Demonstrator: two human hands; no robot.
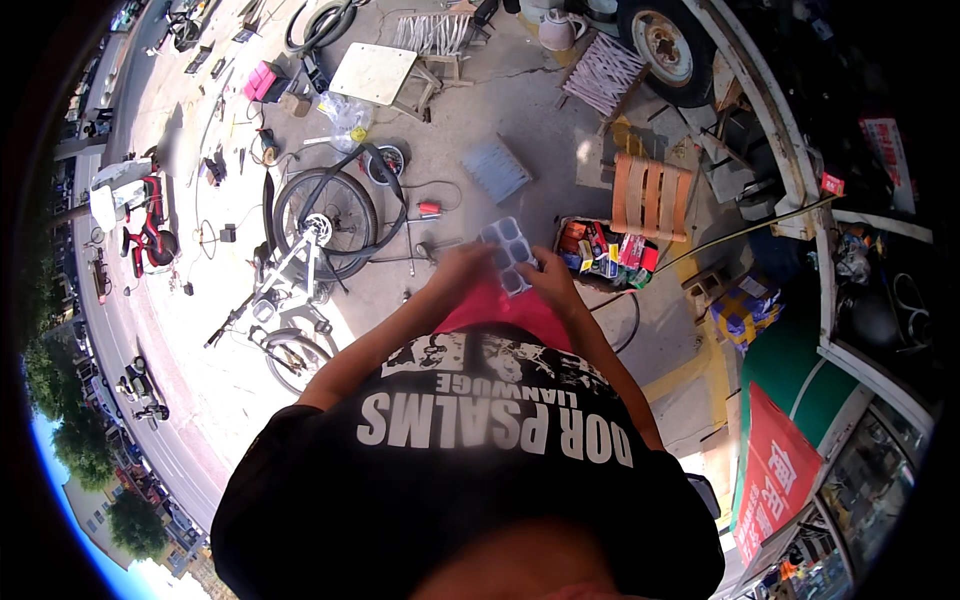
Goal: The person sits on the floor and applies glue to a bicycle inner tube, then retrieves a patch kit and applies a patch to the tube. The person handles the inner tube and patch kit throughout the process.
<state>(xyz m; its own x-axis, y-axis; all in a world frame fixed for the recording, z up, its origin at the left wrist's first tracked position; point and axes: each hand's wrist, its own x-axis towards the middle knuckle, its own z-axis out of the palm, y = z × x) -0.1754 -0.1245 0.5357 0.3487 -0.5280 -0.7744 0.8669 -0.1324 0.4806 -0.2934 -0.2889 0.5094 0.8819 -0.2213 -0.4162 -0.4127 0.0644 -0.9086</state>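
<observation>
Black cloth of the person's printed shirt (480,450) fills the lower middle of the frame, with both bare forearms rising from it toward the centre. Just above centre the left hand (458,268) and the right hand (548,282) meet around a pale sheet of patches (508,254), a small bluish-white card set with rounded rectangles in rows. The left hand's fingers curl against the sheet's left edge and the right hand's fingers pinch its lower right edge, so it is held in the air between them, tilted, above a strip of red cloth at the person's lap.

Left of the hands, an upturned bicycle (300,270) stands on the concrete ground (520,110), its dark wheel (325,210) uppermost and a loose black tyre arching beside it. Right of the hands, near them, sits an open box (607,250) crowded with small coloured packets. Beyond it, further up and right, a wooden slatted stool (650,195) rests near a vehicle wheel (665,40) at the top edge. A red child's tricycle (148,225) stands at the far left, well apart from the hands.
</observation>
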